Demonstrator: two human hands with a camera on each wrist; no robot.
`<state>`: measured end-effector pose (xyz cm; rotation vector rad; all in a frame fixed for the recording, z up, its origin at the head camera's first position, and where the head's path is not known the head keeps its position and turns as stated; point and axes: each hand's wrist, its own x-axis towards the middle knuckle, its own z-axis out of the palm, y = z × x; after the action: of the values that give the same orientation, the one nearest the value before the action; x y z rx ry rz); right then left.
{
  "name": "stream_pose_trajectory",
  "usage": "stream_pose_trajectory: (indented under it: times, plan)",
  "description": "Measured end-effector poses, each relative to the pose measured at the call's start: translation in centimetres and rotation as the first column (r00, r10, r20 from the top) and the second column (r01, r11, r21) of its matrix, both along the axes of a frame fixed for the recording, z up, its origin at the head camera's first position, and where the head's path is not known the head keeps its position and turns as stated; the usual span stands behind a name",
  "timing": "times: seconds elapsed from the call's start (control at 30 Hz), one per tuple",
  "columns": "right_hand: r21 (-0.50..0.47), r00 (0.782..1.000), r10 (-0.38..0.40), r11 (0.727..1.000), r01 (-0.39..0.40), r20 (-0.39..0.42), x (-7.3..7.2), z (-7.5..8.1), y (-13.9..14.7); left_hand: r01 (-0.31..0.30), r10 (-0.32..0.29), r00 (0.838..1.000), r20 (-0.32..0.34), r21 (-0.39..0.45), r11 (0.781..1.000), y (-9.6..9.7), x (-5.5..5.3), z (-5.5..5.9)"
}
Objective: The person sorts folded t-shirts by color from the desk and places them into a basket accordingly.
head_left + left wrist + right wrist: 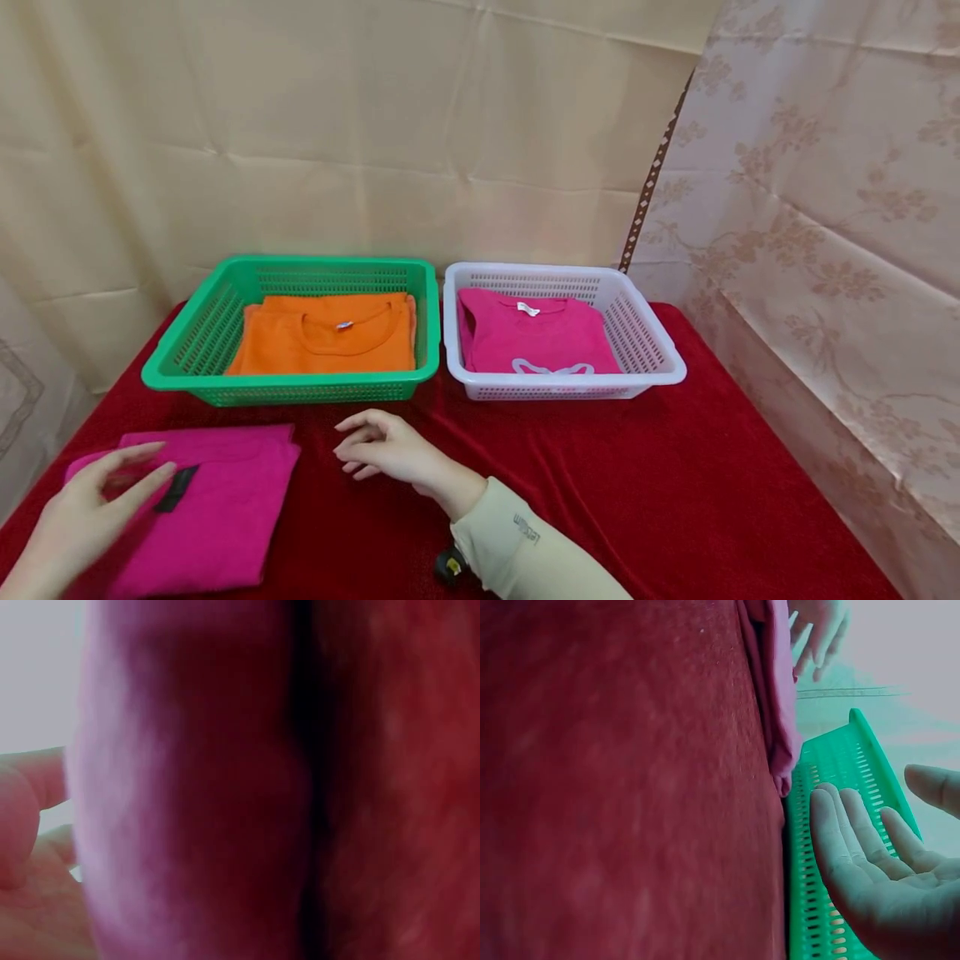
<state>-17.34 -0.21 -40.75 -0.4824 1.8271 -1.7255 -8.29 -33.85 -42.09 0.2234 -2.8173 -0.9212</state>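
A folded magenta garment (225, 508) with a dark label near its top edge lies on the red cloth at the front left. Over its left part hovers my left hand (86, 517), fingers loosely bent and thumb apart, with nothing between them. My right hand (393, 450) is held to the right of the garment, in front of the green basket (300, 382), its fingers relaxed and holding nothing. In the right wrist view the fingers (862, 840) of that hand are spread before the basket. The magenta fabric (120, 780) fills much of the left wrist view, blurred and close.
An orange folded shirt (330, 337) lies in the green basket. Beside it stands a white basket (570, 388) holding a pink folded shirt (536, 333) with a pale print. Red velvet cloth (660, 500) covers the table, and a beige curtain (375, 125) hangs behind.
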Motion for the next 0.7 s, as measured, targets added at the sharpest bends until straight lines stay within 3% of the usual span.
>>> stream_pose_trajectory:
  times: [0.23,0.47,0.7]
  plan:
    - [0.044,0.998,0.01,0.999,-0.013,0.056,0.0,-0.8,-1.2,0.0,0.005,0.998,0.062,-0.075,0.997,-1.1,-0.8,0.1]
    - [0.045,0.993,0.019,0.999,-0.024,0.112,0.5,-1.2,-2.2,-0.008,0.004,0.999,-0.042,-0.088,0.996,-2.6,-1.0,-0.9]
    - [0.012,0.985,-0.015,1.0,0.013,0.172,1.2,-1.6,-3.3,0.014,0.007,0.989,0.145,-0.146,0.989,-3.1,-1.0,-1.5]
